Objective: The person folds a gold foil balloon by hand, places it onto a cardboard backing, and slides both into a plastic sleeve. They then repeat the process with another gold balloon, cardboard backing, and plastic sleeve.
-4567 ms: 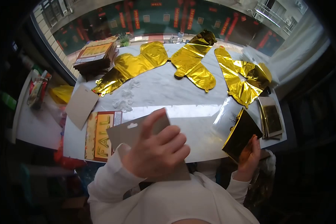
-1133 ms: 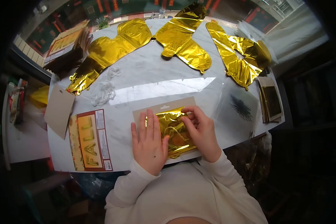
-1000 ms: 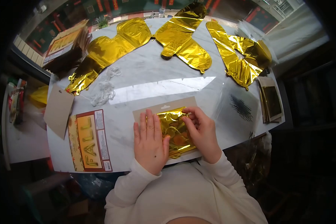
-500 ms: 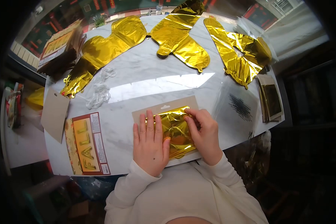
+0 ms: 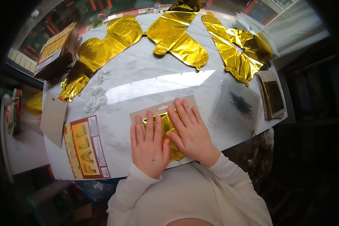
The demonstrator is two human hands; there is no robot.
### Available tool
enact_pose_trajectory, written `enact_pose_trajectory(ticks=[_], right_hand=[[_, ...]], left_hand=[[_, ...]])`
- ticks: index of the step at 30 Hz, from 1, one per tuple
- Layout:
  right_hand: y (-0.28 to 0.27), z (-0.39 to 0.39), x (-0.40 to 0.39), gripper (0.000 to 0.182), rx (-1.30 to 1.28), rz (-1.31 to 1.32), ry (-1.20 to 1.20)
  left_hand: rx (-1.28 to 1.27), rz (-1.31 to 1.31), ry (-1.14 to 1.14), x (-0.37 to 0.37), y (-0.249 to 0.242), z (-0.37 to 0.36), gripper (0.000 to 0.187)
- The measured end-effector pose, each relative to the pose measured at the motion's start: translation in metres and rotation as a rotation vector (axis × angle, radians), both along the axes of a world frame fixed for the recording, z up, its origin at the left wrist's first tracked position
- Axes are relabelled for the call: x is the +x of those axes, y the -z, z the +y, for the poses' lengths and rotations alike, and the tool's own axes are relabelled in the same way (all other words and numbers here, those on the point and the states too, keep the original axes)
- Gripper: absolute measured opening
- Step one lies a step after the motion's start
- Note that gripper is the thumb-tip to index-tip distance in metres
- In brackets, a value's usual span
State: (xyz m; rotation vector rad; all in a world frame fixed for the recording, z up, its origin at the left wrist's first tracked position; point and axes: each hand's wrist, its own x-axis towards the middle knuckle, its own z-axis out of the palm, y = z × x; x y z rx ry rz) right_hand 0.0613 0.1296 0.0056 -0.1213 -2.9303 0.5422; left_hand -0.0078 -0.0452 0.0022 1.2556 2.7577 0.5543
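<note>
Close to the table's front edge, a folded gold foil balloon (image 5: 162, 122) lies on a brown cardboard backing (image 5: 139, 110) with a hang hole at its top. My left hand (image 5: 150, 148) rests flat on the left side of the foil and card, fingers extended. Flat on the right side lies my right hand (image 5: 192, 137), its fingers stretched toward the card's top edge. Both hands are open and cover much of the foil. To the left is a printed FALL card (image 5: 87, 147), with a plain brown card (image 5: 53, 119) beyond it.
Unfolded gold foil balloons (image 5: 179, 37) spread across the back of the white marbled table (image 5: 154, 84). White string (image 5: 96, 98) lies at left-centre. A stack of FALL cards (image 5: 56, 52) stands far left. Clear bags (image 5: 235, 107) with thin black pieces and folded foil packs (image 5: 271, 98) sit right.
My right hand has gone from pinching the foil's upper right corner to lying flat over its right side. My left hand stays flat on the foil.
</note>
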Motion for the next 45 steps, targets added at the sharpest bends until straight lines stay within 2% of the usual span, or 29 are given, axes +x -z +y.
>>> enact_pose_trajectory(ticks=[10,16,19,21,22,24,28,30,31,33,34,36,40,42,45], right_hand=[[0.001,0.003,0.000,0.071,0.005,-0.004,0.020],[0.005,0.002,-0.001,0.070,0.011,0.023,0.014],[0.007,0.000,-0.001,0.070,0.020,0.038,0.030],[0.007,-0.005,0.000,0.070,0.014,0.042,0.035],[0.006,-0.007,0.000,0.070,0.007,0.039,0.027],[0.006,-0.013,-0.001,0.070,-0.006,0.043,0.007],[0.007,-0.021,0.001,0.070,-0.012,0.048,0.027],[0.008,-0.022,0.001,0.070,-0.011,0.050,0.020],[0.008,-0.023,0.001,0.071,0.006,0.045,0.033],[0.011,-0.027,0.001,0.071,0.020,0.042,0.031],[0.013,-0.028,0.001,0.070,0.036,0.042,0.043],[0.013,-0.032,0.004,0.070,0.057,0.046,0.057],[0.010,-0.043,0.011,0.067,0.014,0.025,0.090],[0.010,-0.045,0.012,0.068,0.012,0.028,0.114],[0.012,-0.047,0.012,0.068,-0.009,0.072,0.104]], left_hand=[[-0.010,-0.024,-0.012,-0.001,0.000,-0.001,0.073],[0.139,-0.033,-0.033,0.002,0.005,-0.006,0.079],[0.294,0.041,-0.005,0.017,-0.006,-0.018,0.077],[0.375,0.059,0.254,0.027,-0.016,-0.031,0.066],[0.372,0.064,0.248,0.028,-0.015,-0.033,0.066],[0.410,-0.014,0.079,0.028,-0.012,-0.038,0.064],[0.368,0.036,-0.074,0.020,-0.005,-0.050,0.066],[0.383,-0.035,-0.022,0.021,-0.004,-0.051,0.077],[0.382,-0.026,-0.035,0.024,-0.008,-0.047,0.077],[0.222,-0.032,0.164,0.033,-0.019,-0.039,0.095],[0.221,-0.028,0.152,0.035,-0.016,-0.040,0.095],[0.124,-0.098,0.158,0.037,-0.002,-0.040,0.110],[0.019,0.014,0.170,0.042,0.013,-0.049,0.114],[-0.056,0.153,0.144,0.042,0.016,-0.054,0.118],[-0.031,0.098,0.132,0.041,0.016,-0.055,0.120]])
